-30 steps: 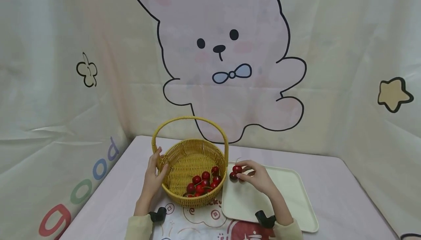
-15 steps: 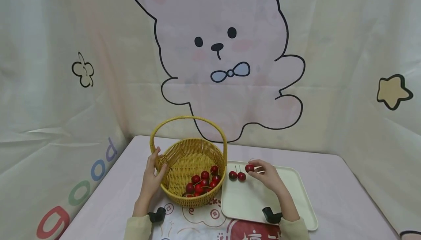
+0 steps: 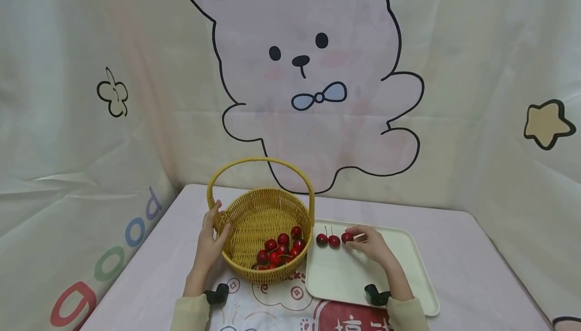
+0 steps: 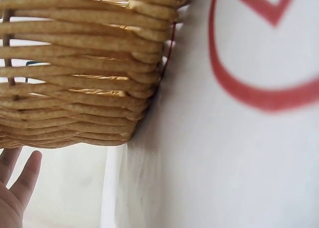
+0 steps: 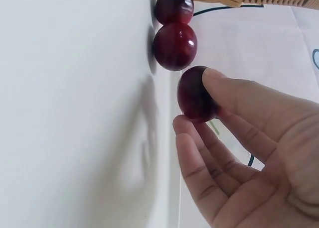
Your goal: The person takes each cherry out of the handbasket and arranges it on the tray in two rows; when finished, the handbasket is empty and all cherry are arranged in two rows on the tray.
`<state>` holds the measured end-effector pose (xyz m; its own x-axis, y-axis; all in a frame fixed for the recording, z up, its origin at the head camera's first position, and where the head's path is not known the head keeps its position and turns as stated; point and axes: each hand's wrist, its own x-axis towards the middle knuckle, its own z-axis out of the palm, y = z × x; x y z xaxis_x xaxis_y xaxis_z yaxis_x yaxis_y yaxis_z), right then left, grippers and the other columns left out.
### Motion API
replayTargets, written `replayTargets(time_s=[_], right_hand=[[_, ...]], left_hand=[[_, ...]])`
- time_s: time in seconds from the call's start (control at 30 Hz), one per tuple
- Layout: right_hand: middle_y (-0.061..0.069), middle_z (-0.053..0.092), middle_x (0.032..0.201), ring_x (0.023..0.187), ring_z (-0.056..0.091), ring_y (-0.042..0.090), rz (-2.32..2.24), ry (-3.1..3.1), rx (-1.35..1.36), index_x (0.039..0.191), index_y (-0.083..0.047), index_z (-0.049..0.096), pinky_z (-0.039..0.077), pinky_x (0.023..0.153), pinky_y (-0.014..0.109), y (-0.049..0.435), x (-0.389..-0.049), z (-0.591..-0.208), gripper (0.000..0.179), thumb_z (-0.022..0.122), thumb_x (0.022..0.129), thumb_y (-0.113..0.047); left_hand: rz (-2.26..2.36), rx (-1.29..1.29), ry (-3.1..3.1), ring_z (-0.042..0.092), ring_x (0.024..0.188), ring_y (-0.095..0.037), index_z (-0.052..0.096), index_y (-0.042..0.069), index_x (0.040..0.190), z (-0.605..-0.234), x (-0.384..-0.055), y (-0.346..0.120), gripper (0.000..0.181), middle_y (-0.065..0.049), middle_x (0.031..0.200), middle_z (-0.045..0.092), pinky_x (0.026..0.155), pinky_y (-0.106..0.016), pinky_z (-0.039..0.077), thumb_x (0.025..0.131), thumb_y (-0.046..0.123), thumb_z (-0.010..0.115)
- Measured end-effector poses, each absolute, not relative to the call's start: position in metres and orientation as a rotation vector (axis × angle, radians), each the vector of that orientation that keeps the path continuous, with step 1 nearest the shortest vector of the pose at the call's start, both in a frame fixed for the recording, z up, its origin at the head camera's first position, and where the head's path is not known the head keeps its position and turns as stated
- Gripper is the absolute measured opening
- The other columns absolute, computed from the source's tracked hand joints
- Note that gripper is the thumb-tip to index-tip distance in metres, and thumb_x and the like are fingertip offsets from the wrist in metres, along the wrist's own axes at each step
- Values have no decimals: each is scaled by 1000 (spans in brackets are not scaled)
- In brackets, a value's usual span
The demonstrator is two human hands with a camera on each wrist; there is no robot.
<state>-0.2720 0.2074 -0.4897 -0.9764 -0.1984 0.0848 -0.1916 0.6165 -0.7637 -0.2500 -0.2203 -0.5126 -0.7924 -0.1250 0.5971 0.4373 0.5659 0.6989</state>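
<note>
A yellow wicker basket with an arched handle stands left of centre, several red cherries piled at its near right. Its left side is held by my left hand, thumb at the rim and fingers by the handle's foot. Part of that hand falls outside the left wrist view. Over the cream tray, my right hand pinches one cherry between thumb and fingers. Two other cherries, one at the left and one beside it, sit in a row near the tray's far left corner, stems up.
Against the basket's right side lies the tray's left edge. A printed white cloth with red drawings covers the near part of the table. Behind stands a fabric backdrop with a cartoon animal.
My right hand has moved right from the second tray cherry, carrying another cherry, then lowered it slightly beside the row. My left hand has stayed at the basket.
</note>
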Motion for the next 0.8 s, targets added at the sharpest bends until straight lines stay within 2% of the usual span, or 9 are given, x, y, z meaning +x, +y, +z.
replayTargets(time_s=[0.2, 0.57, 0.8], right_hand=[[15, 66, 102, 85, 63, 24, -1333, 2792, -324, 106, -1, 65, 48, 69, 29, 210, -274, -495, 32, 73, 77, -10], [11, 66, 98, 84, 60, 21, -1241, 2816, -315, 104, -3, 67, 47, 76, 35, 210, -273, -497, 30, 74, 77, -14], [8, 65, 93, 85, 57, 18, -1231, 2818, -324, 104, -4, 66, 47, 76, 33, 209, -274, -500, 30, 73, 77, -14]], left_hand=[[-1194, -263, -2182, 51, 115, -33, 28, 24, 146, -511, -251, -221, 72, -12, 138, 40, 88, -59, 40, 85, 3, 63], [-1219, -255, -2181, 51, 116, -33, 29, 25, 145, -511, -249, -220, 71, -11, 137, 41, 89, -56, 41, 86, 5, 62], [-1174, -258, -2188, 49, 116, -29, 27, 24, 146, -515, -252, -222, 72, -9, 137, 41, 82, -48, 40, 86, 5, 63]])
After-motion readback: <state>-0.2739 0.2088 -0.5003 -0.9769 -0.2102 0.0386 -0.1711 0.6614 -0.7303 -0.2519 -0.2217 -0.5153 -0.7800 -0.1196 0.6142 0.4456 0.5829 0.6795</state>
